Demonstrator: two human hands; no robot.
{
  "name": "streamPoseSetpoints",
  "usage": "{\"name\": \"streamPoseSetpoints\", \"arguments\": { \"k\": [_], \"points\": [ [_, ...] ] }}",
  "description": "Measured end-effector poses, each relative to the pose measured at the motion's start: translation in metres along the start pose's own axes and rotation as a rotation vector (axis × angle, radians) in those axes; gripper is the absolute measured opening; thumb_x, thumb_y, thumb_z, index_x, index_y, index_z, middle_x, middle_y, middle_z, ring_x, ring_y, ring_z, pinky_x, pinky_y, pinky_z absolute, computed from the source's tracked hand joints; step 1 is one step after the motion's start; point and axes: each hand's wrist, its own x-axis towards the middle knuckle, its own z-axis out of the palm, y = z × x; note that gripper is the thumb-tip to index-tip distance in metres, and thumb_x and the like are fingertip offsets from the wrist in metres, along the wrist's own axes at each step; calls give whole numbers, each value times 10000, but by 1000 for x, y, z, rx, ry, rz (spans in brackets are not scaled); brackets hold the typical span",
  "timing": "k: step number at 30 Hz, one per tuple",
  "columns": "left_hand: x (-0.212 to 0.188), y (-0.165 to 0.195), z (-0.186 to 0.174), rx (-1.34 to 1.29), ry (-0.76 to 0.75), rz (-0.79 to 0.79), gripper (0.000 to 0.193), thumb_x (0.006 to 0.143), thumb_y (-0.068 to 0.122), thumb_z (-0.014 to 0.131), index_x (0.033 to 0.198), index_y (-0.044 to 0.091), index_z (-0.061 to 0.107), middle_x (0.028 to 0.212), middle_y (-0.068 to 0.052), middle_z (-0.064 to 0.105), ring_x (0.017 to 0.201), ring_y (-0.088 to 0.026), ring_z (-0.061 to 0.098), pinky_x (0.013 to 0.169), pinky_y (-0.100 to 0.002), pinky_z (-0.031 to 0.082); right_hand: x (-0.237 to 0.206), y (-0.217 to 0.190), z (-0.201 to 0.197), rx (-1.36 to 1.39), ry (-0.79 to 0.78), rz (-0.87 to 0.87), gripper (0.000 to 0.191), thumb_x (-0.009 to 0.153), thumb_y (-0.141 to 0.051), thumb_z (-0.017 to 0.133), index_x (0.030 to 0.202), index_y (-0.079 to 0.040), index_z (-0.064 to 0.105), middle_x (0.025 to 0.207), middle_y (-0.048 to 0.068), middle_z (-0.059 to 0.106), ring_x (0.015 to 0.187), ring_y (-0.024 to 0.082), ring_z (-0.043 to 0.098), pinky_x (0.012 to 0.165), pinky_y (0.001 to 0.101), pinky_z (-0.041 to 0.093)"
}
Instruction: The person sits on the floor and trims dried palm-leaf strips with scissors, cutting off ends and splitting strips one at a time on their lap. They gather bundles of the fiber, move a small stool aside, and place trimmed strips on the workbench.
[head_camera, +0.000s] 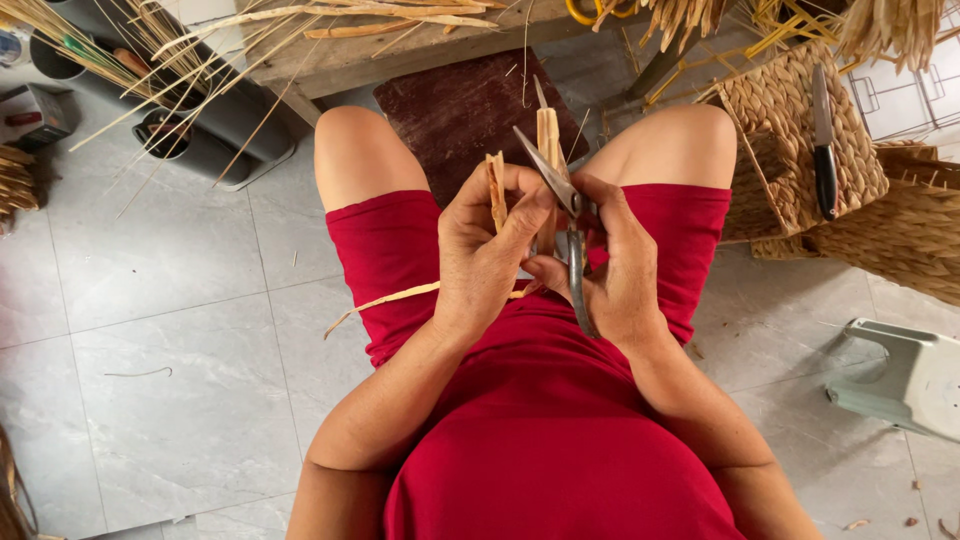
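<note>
Seated person in red shorts, head view looking straight down at the lap. Left hand (480, 250) is clenching around a dried straw strip (497, 190), fingers wrapped, thumb lying along it; the strip's top end is sticking up above the fist, and a long thin tail (385, 300) is trailing out left across the thigh. Right hand (615, 265) is gripping metal scissors (562, 205), fingers closed through the handles, blades pointing up and away from the body. A second, thicker straw piece (548, 135) is standing upright just behind the blades; can't tell whether the blades are touching it or biting into it. Both hands are touching each other, sitting over the lap between the knees. A dark brown board (450, 110) is lying on the floor just beyond the knees. To the right, a woven basket (790, 140) is sitting tilted with a black-handled knife (823, 140) resting on top. Loose straw stalks (150, 60) are fanning over grey tubs at upper left. A pale green stool (900, 375) is lying on the tile floor (160, 330) at right.
</note>
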Motion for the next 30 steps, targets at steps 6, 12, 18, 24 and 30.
{"name": "streamPoseSetpoints", "arguments": {
  "k": [6,12,18,24,30],
  "points": [
    [-2,-3,-1,-9,24,-29,99,1034,141,701,1081,55,688,857,37,654,633,7,474,544,-165,386,-2,2,2,-10,32,-84,811,875,-498,839,1399,44,541,1077,80,689,929,111,686,819,252,577],
    [-2,-4,1,-41,6,-69,95,1031,150,719,1036,62,684,774,50,615,612,-7,476,531,-183,387,-7,5,6,-6,62,-86,828,864,-562,776,1387,42,560,988,48,703,865,92,693,755,228,576],
    [-4,-2,1,-59,14,-100,109,1015,165,733,1023,64,693,707,70,563,577,0,433,506,-177,338,-11,9,9,31,89,-51,808,847,-564,787,1353,34,592,930,30,724,830,68,691,731,217,574],
    [-3,-4,-1,-18,30,-115,112,1000,173,739,1006,71,693,677,74,553,558,-1,428,492,-181,341,-16,17,9,117,58,57,776,830,-568,779,1319,16,632,896,-1,721,796,49,666,696,196,556],
    [-4,-10,-2,8,-6,-77,117,1018,180,731,979,87,671,696,66,565,576,-6,443,498,-181,348,-17,22,14,327,53,172,759,811,-544,788,1313,7,644,830,-9,670,686,54,611,595,201,519]
  ]
}}
